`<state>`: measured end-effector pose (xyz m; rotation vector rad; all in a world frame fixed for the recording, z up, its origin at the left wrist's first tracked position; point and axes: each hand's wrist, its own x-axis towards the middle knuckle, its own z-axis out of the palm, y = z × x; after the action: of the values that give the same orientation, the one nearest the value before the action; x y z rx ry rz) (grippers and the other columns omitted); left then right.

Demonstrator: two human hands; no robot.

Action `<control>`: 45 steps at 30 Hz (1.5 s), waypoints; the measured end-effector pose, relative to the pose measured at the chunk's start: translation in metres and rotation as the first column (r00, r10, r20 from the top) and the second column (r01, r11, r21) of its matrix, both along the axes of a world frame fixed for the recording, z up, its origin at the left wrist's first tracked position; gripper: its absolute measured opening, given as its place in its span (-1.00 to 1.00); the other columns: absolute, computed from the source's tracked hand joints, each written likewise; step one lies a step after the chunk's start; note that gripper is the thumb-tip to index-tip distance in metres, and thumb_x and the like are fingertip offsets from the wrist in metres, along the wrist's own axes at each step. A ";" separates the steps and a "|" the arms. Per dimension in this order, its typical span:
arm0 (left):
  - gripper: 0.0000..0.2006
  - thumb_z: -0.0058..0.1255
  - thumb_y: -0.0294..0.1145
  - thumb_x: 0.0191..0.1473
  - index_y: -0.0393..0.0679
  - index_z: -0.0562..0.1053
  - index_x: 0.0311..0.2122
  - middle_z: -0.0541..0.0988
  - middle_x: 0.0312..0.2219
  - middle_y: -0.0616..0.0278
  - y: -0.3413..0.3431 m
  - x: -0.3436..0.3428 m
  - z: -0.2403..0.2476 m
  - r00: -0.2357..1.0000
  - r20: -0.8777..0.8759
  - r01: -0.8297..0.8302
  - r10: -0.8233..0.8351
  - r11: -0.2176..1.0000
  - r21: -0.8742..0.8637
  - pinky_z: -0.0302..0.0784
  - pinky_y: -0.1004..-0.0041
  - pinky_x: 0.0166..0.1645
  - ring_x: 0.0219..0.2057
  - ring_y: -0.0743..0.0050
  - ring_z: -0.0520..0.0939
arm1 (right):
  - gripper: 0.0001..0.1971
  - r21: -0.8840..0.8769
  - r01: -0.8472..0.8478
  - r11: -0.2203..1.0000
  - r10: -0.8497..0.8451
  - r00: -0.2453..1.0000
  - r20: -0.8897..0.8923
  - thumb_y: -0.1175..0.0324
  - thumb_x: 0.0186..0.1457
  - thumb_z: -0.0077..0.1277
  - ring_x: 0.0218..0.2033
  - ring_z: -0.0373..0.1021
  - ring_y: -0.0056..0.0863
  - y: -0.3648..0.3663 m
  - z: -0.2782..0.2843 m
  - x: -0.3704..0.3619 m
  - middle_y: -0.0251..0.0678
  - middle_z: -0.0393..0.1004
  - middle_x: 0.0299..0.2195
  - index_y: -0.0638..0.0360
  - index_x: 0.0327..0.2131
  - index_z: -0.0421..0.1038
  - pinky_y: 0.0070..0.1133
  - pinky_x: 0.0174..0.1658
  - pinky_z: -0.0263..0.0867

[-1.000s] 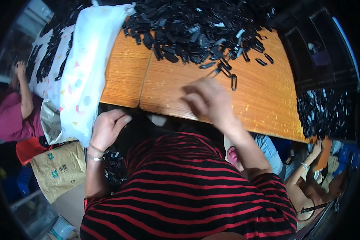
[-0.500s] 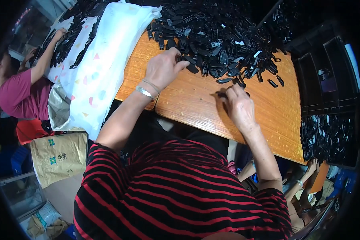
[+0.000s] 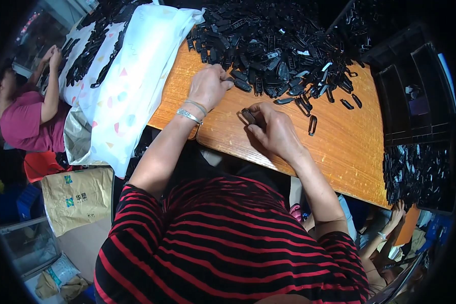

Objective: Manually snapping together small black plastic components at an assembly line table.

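Note:
My right hand (image 3: 277, 133) is over the near middle of the wooden table (image 3: 228, 129), pinching a small dark, elongated plastic part (image 3: 248, 116) between thumb and fingers. My left hand (image 3: 207, 87), a bracelet on its wrist, rests at the near left edge of a big heap of black plastic parts (image 3: 268, 55). Its fingers are closed, and what they hold is hidden. Just beyond its fingertips lies a black oval part (image 3: 242, 84). To the right of my right hand, a slim black loop-shaped frame (image 3: 313, 125) lies apart from the heap.
A white patterned plastic sheet (image 3: 131, 76) borders the table's left side. Black crates (image 3: 415, 96) stand at right, above more black parts (image 3: 408, 172). A co-worker in a purple shirt (image 3: 33, 124) sits at left; another person's hand (image 3: 397, 215) shows at lower right.
My right hand has moved left with a dark part in its fingers, uncovering the loop-shaped frame. My left hand has barely shifted. The purple-shirted co-worker's hands have come together, raised.

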<state>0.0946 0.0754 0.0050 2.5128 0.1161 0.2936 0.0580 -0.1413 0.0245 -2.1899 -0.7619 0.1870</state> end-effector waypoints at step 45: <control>-0.73 -0.19 -0.20 0.29 -0.16 0.43 -0.34 0.45 -0.51 0.41 -0.020 -0.106 0.017 0.973 -0.028 0.019 -0.229 0.199 -0.980 0.32 0.66 -0.41 -0.50 0.73 0.41 | -0.57 0.384 0.151 0.911 -0.172 0.985 0.023 0.30 0.03 0.17 -0.44 0.46 -0.09 0.059 -0.020 -0.047 -0.08 0.48 -0.46 0.20 -0.06 0.27 -0.36 -0.40 0.36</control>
<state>-0.0119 0.0557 0.0219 1.1738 0.1105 -0.0973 0.0105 -0.0820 0.0046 -1.8775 -0.5859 -0.1023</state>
